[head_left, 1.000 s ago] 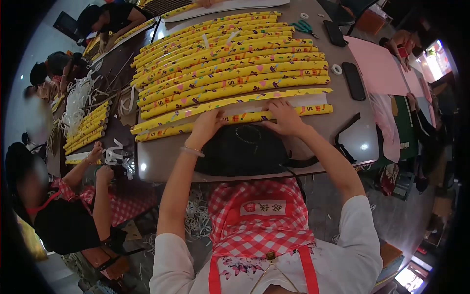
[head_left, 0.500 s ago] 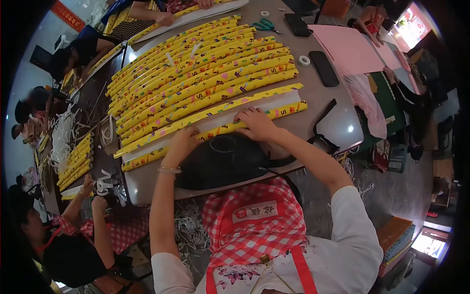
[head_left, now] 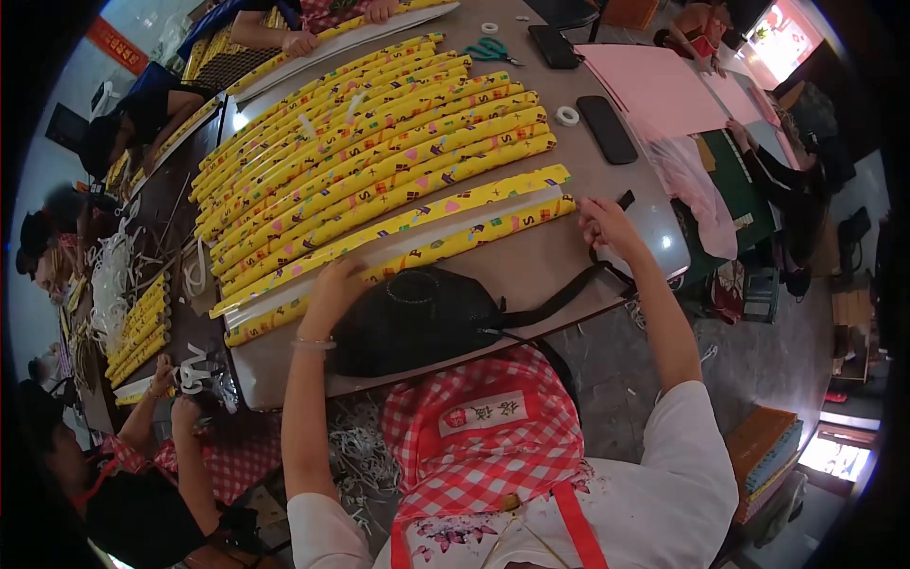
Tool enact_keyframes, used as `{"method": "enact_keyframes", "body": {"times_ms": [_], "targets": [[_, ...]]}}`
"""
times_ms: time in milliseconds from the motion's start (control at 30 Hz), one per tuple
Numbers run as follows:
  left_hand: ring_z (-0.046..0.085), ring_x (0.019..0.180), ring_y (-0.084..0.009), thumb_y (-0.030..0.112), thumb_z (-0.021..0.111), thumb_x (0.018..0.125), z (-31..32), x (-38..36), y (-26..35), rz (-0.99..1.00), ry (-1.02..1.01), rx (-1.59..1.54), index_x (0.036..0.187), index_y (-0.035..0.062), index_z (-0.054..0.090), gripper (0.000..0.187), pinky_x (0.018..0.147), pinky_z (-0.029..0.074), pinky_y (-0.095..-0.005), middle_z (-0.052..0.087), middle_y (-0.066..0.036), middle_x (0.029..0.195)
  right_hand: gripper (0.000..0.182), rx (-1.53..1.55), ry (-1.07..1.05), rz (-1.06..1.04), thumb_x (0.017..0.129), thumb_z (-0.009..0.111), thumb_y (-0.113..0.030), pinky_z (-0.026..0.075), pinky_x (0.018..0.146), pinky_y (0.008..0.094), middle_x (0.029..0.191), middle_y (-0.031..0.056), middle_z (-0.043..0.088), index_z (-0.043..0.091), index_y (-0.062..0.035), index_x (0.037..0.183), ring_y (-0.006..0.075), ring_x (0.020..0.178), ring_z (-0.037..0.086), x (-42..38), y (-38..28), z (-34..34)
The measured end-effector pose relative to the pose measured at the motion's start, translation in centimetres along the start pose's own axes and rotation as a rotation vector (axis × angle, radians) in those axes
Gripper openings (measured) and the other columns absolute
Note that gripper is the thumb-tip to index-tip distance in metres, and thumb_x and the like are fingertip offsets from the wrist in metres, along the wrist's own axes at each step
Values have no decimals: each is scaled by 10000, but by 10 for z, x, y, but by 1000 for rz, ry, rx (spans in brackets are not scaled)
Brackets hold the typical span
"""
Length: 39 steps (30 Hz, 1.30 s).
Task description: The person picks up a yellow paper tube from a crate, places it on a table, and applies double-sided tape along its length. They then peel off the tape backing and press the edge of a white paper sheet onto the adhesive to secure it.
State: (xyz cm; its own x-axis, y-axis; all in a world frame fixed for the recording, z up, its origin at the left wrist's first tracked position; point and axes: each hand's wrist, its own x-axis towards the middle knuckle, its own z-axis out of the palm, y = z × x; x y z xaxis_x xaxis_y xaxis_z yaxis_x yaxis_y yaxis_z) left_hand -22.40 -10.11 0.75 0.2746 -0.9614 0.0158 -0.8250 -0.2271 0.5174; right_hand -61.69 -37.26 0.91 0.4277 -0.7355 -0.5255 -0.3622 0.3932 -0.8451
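A partly rolled sheet of yellow patterned wrapping paper (head_left: 474, 235) lies across the table in front of me, its white inside showing between the front roll and a yellow back strip. My left hand (head_left: 336, 287) rests on the front roll left of its middle, fingers partly hidden behind the hand. At the roll's right end is my right hand (head_left: 609, 228), fingers loosely bent and apart, with nothing visible in them. A black bag (head_left: 403, 322) with a strap sits between my arms at the near edge.
Several finished yellow rolls (head_left: 379, 152) lie side by side behind the sheet. Beyond them are green-handled scissors (head_left: 488, 50), a tape roll (head_left: 567, 116) and a black case (head_left: 607, 130). Pink sheets (head_left: 654, 90) lie to the right. A co-worker's hands (head_left: 175, 389) are at lower left.
My right hand has left the middle of the roll and moved right to its end. My left hand stays on the roll. The whole view has shifted slightly left.
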Motion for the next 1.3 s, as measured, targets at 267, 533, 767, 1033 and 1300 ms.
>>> {"method": "enact_keyframes", "body": {"times_ms": [267, 533, 767, 1033, 1300], "targets": [[583, 954, -333, 145, 724, 731, 1, -1, -5, 0, -27, -4, 956, 52, 640, 257, 830, 469, -398, 629, -160, 958, 307, 58, -270, 137, 960, 484, -273, 391, 429, 182, 837, 54, 608, 493, -8, 1115, 76, 561, 531, 20, -10, -3], [599, 939, -312, 83, 703, 728, -2, -6, 9, -29, -49, 91, 987, 29, 625, 275, 811, 485, -384, 644, -124, 956, 342, -4, -204, -5, 960, 502, -246, 376, 442, 155, 941, 52, 667, 527, 7, 1189, 20, 557, 480, 20, 15, -8], [593, 927, -296, 232, 758, 674, 10, -8, -8, -51, 2, 152, 951, 127, 653, 314, 775, 495, -401, 624, -91, 946, 305, -51, -213, -15, 958, 506, -242, 375, 435, 156, 946, 64, 673, 556, 4, 1129, 33, 504, 475, 25, 21, -12], [603, 928, -310, 216, 726, 709, 3, -10, -1, -81, -30, -42, 964, 85, 646, 297, 789, 490, -407, 649, -116, 946, 345, -200, -69, -85, 950, 480, -301, 404, 418, 201, 871, 80, 684, 592, 19, 1015, 63, 489, 514, 20, 15, 2], [626, 843, -315, 154, 696, 767, -12, -3, 13, -62, -109, 0, 950, -3, 680, 242, 759, 491, -385, 661, -163, 926, 295, -115, -27, -58, 937, 521, -282, 355, 392, 198, 746, 50, 658, 610, 0, 938, 48, 443, 464, 16, 10, 6]]}}
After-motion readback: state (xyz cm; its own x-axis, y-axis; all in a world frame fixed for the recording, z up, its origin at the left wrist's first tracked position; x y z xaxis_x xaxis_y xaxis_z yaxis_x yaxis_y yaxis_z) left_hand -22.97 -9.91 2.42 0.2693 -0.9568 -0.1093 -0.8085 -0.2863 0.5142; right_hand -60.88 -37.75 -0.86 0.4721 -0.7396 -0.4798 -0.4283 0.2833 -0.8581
